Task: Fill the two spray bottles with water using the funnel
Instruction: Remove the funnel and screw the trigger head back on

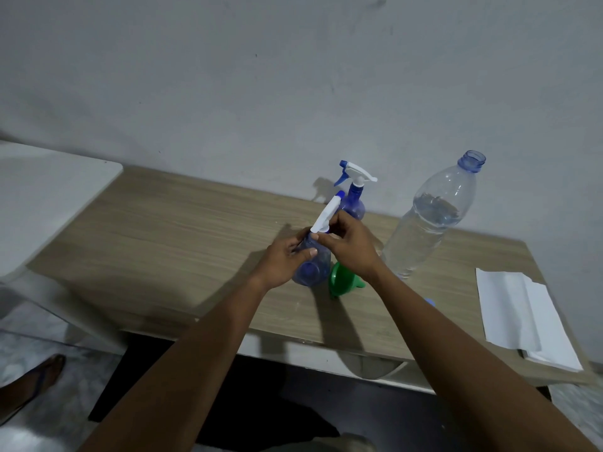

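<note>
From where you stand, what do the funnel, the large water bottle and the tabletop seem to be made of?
Funnel: glossy green plastic, judging by its even colour and sheen. Large water bottle: thin clear plastic with a blue tint at the neck; the water shows through. Tabletop: probably matte wood-grain laminate; pale edge band.

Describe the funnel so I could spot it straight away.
Start at the wooden table against the grey wall. Near its middle the left hand grips the nearer blue spray bottle; the funnel lies on the tabletop just right of it. It is the only green thing among blue and clear bottles.
</note>
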Motion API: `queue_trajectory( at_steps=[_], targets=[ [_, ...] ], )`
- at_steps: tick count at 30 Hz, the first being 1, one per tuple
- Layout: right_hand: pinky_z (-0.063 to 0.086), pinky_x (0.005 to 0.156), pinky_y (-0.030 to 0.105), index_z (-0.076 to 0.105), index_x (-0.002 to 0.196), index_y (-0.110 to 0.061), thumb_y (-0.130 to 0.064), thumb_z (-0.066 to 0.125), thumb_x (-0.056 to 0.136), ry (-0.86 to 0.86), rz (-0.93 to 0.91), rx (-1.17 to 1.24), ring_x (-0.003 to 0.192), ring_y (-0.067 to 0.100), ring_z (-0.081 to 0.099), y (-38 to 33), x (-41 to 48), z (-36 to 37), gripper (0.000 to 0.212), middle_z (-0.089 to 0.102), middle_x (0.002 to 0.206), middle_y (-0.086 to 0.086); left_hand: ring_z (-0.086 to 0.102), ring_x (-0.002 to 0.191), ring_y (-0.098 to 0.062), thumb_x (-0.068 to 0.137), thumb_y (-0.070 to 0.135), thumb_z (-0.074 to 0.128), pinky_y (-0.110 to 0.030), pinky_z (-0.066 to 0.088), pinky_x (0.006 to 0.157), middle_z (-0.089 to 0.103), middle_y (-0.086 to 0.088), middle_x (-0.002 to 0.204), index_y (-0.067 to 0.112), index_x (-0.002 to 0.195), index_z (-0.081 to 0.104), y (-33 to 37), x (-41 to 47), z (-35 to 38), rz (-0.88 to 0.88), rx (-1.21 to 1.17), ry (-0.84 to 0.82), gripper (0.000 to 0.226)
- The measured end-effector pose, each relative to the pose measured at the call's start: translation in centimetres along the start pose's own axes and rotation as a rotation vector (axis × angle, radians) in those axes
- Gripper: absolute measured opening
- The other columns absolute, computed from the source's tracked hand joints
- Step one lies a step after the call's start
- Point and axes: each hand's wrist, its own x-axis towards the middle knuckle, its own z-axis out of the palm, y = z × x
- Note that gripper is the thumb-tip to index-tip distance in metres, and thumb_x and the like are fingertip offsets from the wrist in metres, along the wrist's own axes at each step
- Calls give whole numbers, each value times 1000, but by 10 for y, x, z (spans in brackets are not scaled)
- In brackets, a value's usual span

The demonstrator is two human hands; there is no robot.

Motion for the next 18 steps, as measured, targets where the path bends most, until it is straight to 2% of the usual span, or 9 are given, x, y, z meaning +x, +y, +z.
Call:
queue_trajectory(
  at_steps=[3, 5, 8, 12, 15, 18],
  targets=[
    [56, 84, 28, 62, 102, 0, -15, 83, 83, 30, 6, 5, 90, 25, 67, 2, 0, 3, 31, 70, 99, 20, 63, 113, -7, 94, 1, 63, -21, 48, 100, 67, 1, 127, 19, 139, 53, 2, 0, -1, -3, -7, 1, 50],
    [57, 86, 29, 64, 102, -1, -13, 83, 84, -11, 40, 52, 91, 21, 70, 2, 0, -4, 29, 71, 100, 17, 64, 115, -7, 94, 4, 65, -21, 49, 101, 68, 1, 128, 16, 140, 54, 1, 0, -1, -4, -2, -20, 49],
    [58, 96, 28, 67, 117, -3, -12, 75, 91, -114, 54, 87, 104, 17, 72, 2, -1, -16, 29, 74, 111, 9, 64, 120, -13, 94, 6, 65, -27, 49, 104, 69, 1, 127, 14, 141, 55, -1, 0, -2, -12, -3, -18, 48],
    [51, 93, 14, 69, 126, -9, -13, 67, 98, -169, 7, -19, 106, 2, 68, 1, -3, -20, 29, 74, 116, -1, 65, 119, -13, 94, 4, 65, -26, 50, 103, 69, -1, 128, 11, 141, 55, 0, -1, 1, -17, -15, -11, 49],
    [49, 84, 8, 70, 120, -8, -11, 68, 96, -114, -28, -85, 94, -8, 67, -1, -4, -15, 23, 74, 105, -4, 64, 122, -18, 93, 4, 65, -32, 49, 107, 69, -3, 128, 10, 140, 56, 0, -1, 1, -19, -1, 7, 48],
    [47, 82, 5, 70, 117, -6, -6, 68, 95, -65, -65, -105, 89, -14, 65, -1, -7, -12, 22, 71, 99, -5, 63, 122, -18, 93, 3, 66, -33, 48, 108, 69, -2, 127, 12, 138, 58, 0, -2, 3, -16, 2, 20, 47]
  ],
)
